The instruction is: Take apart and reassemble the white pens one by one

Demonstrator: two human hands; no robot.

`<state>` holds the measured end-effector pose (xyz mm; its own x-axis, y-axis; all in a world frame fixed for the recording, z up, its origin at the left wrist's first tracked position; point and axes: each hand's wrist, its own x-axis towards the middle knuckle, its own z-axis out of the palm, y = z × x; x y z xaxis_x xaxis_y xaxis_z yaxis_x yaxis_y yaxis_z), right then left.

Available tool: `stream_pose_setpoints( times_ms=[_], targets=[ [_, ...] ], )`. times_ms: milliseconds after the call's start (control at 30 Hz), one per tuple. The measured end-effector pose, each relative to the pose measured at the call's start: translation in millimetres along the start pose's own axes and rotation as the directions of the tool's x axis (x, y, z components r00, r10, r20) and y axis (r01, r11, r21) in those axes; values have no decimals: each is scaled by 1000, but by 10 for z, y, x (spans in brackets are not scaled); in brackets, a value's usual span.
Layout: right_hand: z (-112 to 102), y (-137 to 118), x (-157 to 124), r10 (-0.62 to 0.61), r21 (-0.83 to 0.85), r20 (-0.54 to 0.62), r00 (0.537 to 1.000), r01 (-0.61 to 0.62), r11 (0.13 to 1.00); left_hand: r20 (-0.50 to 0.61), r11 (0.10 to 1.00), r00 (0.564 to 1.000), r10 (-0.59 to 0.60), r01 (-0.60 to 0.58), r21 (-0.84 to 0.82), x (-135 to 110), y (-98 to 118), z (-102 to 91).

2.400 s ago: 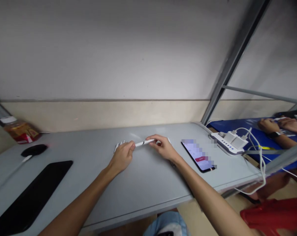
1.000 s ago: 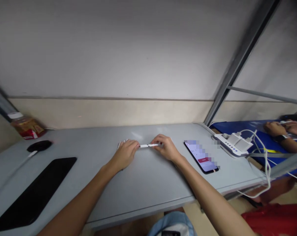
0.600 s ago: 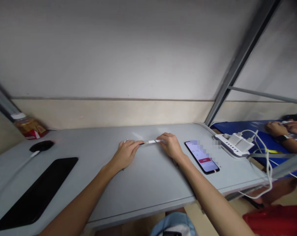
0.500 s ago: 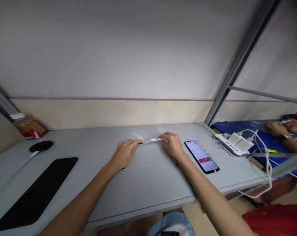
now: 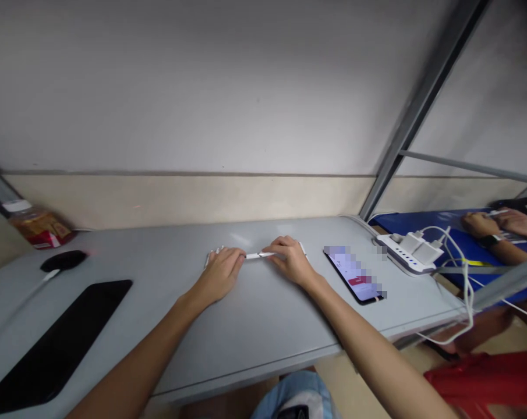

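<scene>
A slim white pen [image 5: 255, 255] with dark marks spans the gap between my two hands, just above or on the grey desk. My left hand [image 5: 222, 270] closes its fingers on the left end of it. With thumb and fingers, my right hand [image 5: 292, 259] pinches the right end. Small whitish pieces [image 5: 209, 256] show at the far edge of my left hand, too small to make out. Another pale bit [image 5: 303, 248] shows beside my right hand. The pen's two ends are hidden by my fingers.
A lit phone [image 5: 354, 276] lies right of my hands, near a power strip [image 5: 405, 253] with plugs and white cables. At left are a black pad [image 5: 66, 337], a black round item [image 5: 64, 260] and a drink bottle [image 5: 40, 226]. Another person's hands [image 5: 481, 224] are at far right.
My hands have come closer together. The thin piece with a yellow part that showed between them is out of sight, and the white barrel now reaches my left fingers.
</scene>
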<state>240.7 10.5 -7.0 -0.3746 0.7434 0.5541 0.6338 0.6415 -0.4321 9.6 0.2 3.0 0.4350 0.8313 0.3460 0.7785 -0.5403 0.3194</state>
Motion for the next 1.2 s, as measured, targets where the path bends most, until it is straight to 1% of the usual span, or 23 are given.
stream_pose_setpoints(
  times_ms=[100,200,267,367,433,500,533,600,633,667,767,833,867,900,967,1000,1033,1067,1133,1167,1200],
  targets=[
    [-4,-27,7,15,88,-6,1000,-14,996,6,999,999,35,-35,11,-3,-13,11],
    [-43,-68,9,71,199,12,997,-72,977,16,996,996,87,-88,33,-7,-30,8],
    [-69,-88,12,124,272,68,990,-138,952,9,993,994,112,-112,36,-6,-30,-7],
    [-93,-93,26,194,370,187,963,-252,894,-37,991,990,136,-136,2,4,-7,-46],
    [-106,-80,39,229,418,213,950,-301,857,-85,992,990,117,-120,-39,14,9,-74],
    [-119,-63,49,272,436,184,945,-326,838,-111,993,992,61,-72,-94,23,6,-97],
    [-124,-55,52,293,435,163,942,-335,836,-107,991,994,22,-36,-127,26,-3,-106],
    [-131,-46,54,321,425,135,938,-347,836,-64,979,996,-54,40,-201,33,-33,-117],
    [-132,-45,53,326,420,133,936,-351,837,-51,969,995,-83,68,-236,37,-47,-120],
    [-132,-47,52,327,415,135,935,-353,838,-61,961,994,-96,76,-266,41,-58,-123],
    [-130,-57,51,323,407,141,936,-352,843,-198,948,977,-81,14,-319,52,-63,-127],
    [-128,-61,54,318,412,133,939,-344,844,-251,942,962,-104,15,-336,54,-53,-127],
    [-126,-60,57,314,416,129,941,-339,844,-238,938,962,-134,45,-345,53,-49,-128],
    [-124,-57,59,309,419,127,943,-333,845,-201,932,965,-167,87,-353,51,-47,-128],
    [-118,-50,62,306,420,122,944,-328,846,-99,924,975,-201,155,-349,46,-47,-134],
    [-116,-46,63,308,417,122,943,-330,847,-69,927,979,-193,159,-340,44,-47,-139],
    [-114,-44,63,315,415,124,941,-337,845,-75,934,982,-173,139,-328,43,-48,-145],
    [-112,-44,62,322,412,129,938,-346,843,-123,945,982,-146,101,-312,44,-49,-151],
    [-113,-48,59,332,408,140,933,-360,839,-263,961,958,-110,35,-274,50,-56,-163],
    [-114,-51,58,332,407,140,933,-360,840,-314,966,944,-107,23,-259,55,-65,-166],
    [-114,-54,57,326,407,136,935,-353,842,-335,968,935,-115,30,-250,60,-78,-167]
  ],
)
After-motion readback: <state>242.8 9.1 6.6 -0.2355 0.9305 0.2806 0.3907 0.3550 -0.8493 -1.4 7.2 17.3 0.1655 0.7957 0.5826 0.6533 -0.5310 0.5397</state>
